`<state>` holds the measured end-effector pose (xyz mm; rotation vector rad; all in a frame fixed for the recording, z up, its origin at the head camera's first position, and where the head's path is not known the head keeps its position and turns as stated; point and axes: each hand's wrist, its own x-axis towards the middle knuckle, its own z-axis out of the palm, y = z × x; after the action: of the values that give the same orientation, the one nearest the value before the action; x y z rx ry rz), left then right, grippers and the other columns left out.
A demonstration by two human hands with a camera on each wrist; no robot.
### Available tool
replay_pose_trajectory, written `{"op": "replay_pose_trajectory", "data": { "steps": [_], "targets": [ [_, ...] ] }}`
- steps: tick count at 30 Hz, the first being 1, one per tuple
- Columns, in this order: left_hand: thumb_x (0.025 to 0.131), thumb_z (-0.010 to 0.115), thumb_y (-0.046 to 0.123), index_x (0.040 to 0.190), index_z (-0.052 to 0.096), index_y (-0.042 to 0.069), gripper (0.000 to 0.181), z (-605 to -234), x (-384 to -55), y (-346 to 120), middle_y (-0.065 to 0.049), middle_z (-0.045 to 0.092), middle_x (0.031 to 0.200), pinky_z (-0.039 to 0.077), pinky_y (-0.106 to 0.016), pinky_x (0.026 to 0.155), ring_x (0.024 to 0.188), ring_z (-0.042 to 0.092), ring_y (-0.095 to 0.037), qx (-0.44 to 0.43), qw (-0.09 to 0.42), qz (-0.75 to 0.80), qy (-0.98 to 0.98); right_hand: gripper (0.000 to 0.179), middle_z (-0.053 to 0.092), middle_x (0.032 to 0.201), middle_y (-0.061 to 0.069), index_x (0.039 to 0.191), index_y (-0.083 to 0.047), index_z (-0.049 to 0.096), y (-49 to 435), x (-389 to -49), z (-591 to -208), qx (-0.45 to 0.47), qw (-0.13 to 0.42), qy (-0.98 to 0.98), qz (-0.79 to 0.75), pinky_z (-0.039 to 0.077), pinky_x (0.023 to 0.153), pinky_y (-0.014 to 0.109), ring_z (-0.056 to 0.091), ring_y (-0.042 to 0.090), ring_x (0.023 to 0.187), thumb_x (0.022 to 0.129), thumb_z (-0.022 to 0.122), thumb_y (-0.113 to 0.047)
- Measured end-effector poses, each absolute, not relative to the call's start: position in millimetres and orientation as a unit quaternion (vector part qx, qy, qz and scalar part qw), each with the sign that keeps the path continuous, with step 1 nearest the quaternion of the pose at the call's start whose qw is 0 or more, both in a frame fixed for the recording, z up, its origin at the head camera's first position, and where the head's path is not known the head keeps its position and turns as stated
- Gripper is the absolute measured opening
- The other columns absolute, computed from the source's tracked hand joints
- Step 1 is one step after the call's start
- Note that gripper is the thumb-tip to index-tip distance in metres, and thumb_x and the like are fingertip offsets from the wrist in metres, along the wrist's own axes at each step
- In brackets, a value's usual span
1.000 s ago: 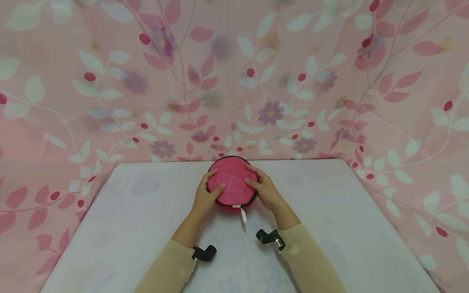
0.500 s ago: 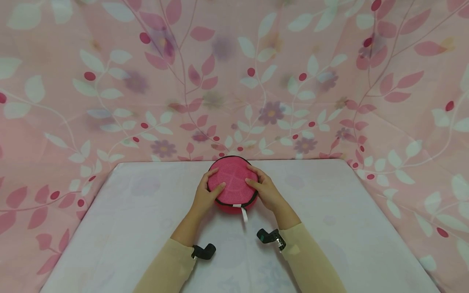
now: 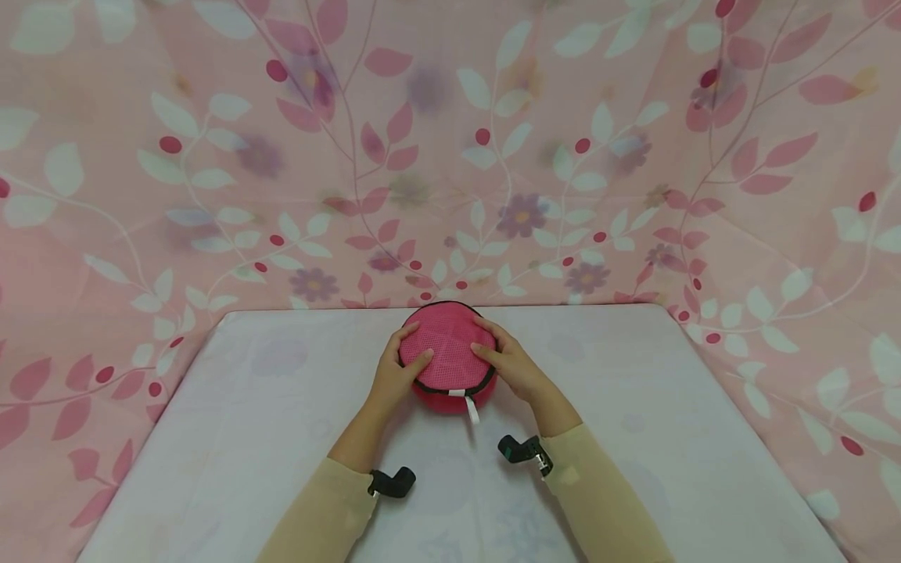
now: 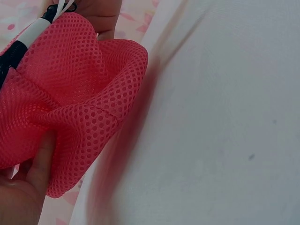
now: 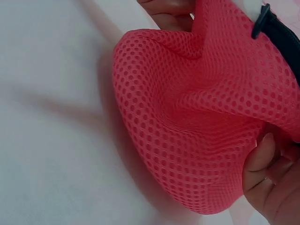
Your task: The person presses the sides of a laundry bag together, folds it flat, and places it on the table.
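Observation:
A round pink mesh pouch point(image 3: 450, 348) with a black zipper edge and a white ribbon tab point(image 3: 472, 410) is held up in both hands near the table's far edge. My left hand point(image 3: 394, 375) grips its left side, thumb on the top face. On the opposite side my right hand point(image 3: 521, 371) grips it the same way. In the left wrist view the soft mesh side point(image 4: 93, 98) sags in folds below the zipper. The right wrist view shows the zipper point(image 5: 281, 40) at upper right and the creased mesh point(image 5: 178, 126). Some fingers are hidden behind the pouch.
A white cloth covers the table point(image 3: 281, 438). Behind and around it hangs a pink curtain point(image 3: 450, 156) printed with leaves and flowers. Small black cameras sit at the left wrist point(image 3: 393, 482) and the right wrist point(image 3: 524, 451).
The pouch has tipped slightly, so more of its lower side shows beneath the zipper edge. The right wrist has shifted a little up and to the right. Both hands keep their hold.

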<state>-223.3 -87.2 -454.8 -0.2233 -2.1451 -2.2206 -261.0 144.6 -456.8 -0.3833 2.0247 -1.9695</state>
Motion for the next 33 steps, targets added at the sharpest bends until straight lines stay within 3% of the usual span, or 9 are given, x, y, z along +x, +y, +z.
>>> {"op": "replay_pose_trajectory", "data": {
  "steps": [4,9,15,26,33],
  "targets": [
    [0.094,0.070,0.009,0.150,0.041,0.005,0.062,-453.8,-222.8,-87.6,-0.018,0.038,0.154,0.031,-0.046,0.115,0.136,0.043,-0.033,-0.072,0.022,-0.716,-0.694,0.062,0.028,0.160,0.016,0.158,-0.018,0.030,147.5,-261.1,-451.8,-0.142,0.162,0.723,-0.656,0.047,0.104,0.039,0.047,0.031,0.134,0.103,0.058,-0.017],
    [0.095,0.069,0.009,0.150,0.042,0.005,0.062,-454.5,-223.1,-87.7,-0.018,0.039,0.154,0.032,-0.047,0.114,0.135,0.043,-0.033,-0.074,0.024,-0.716,-0.693,0.064,0.031,0.156,0.020,0.160,-0.022,0.026,151.8,-261.2,-448.9,-0.145,0.184,0.735,-0.636,0.057,0.083,0.037,0.060,0.027,0.113,0.103,0.057,-0.020],
    [0.094,0.069,0.008,0.149,0.042,0.005,0.062,-454.7,-223.8,-87.9,-0.018,0.038,0.154,0.033,-0.047,0.114,0.135,0.043,-0.033,-0.075,0.026,-0.717,-0.693,0.067,0.038,0.148,0.024,0.161,-0.022,0.022,155.8,-261.7,-448.1,-0.160,0.201,0.740,-0.621,0.055,0.072,0.054,0.062,0.022,0.094,0.104,0.057,-0.021],
    [0.094,0.070,0.008,0.150,0.044,0.012,0.061,-484.0,-240.9,-87.5,-0.013,0.038,0.155,0.031,-0.046,0.115,0.138,0.040,-0.030,-0.073,0.044,-0.725,-0.684,0.070,0.026,0.157,0.023,0.161,-0.024,0.019,157.0,-260.5,-449.6,-0.170,0.213,0.727,-0.630,0.057,0.079,0.056,0.059,0.033,0.112,0.103,0.057,-0.023],
    [0.094,0.071,0.010,0.148,0.045,0.012,0.060,-485.8,-237.9,-83.7,-0.012,0.039,0.155,0.029,-0.048,0.116,0.141,0.038,-0.030,-0.070,0.058,-0.711,-0.697,0.070,0.022,0.159,0.020,0.161,-0.028,0.020,153.9,-259.4,-454.5,-0.162,0.211,0.696,-0.667,0.057,0.083,0.049,0.062,0.032,0.112,0.103,0.057,-0.018]
  ]
}}
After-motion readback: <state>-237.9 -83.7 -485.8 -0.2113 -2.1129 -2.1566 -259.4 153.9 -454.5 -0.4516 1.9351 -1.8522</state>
